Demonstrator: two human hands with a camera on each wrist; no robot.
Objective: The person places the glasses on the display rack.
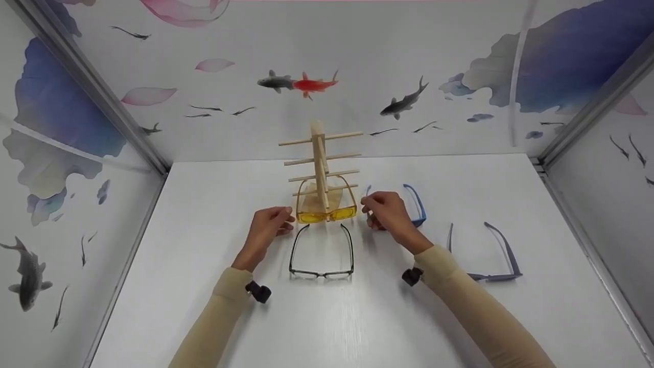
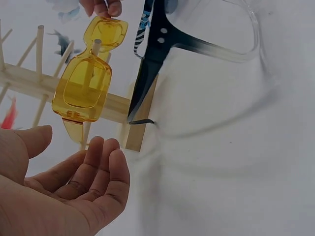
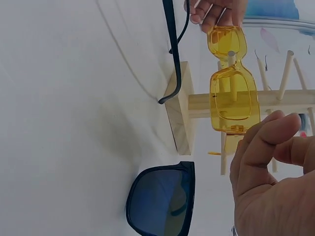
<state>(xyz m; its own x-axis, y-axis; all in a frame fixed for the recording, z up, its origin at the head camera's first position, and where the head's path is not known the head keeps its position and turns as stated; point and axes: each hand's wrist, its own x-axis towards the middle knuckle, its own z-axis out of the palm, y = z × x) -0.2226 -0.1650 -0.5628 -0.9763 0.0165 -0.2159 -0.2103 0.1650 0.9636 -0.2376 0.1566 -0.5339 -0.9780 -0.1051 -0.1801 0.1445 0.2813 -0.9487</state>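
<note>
Yellow sunglasses (image 1: pixel 327 214) sit low on a wooden glasses rack (image 1: pixel 319 158), their temples reaching back on both sides of the post. My left hand (image 1: pixel 268 227) is just left of them, its fingers loosely bent and holding nothing. To their right is my right hand (image 1: pixel 391 214), with relaxed curled fingers and nothing in its grasp. In the right wrist view a small gap shows between the yellow frame (image 3: pixel 235 98) and that hand's fingers (image 3: pixel 261 147). Black-framed clear glasses (image 1: pixel 322 274) lie in front of the rack, temples unfolded.
Blue sunglasses (image 1: pixel 419 212) stand behind the right hand, partly hidden by it. Farther right, grey-framed glasses (image 1: pixel 503 277) lie on the white table (image 1: pixel 204 327), partly behind the right sleeve. Printed walls (image 1: pixel 352 41) enclose the table's back and sides.
</note>
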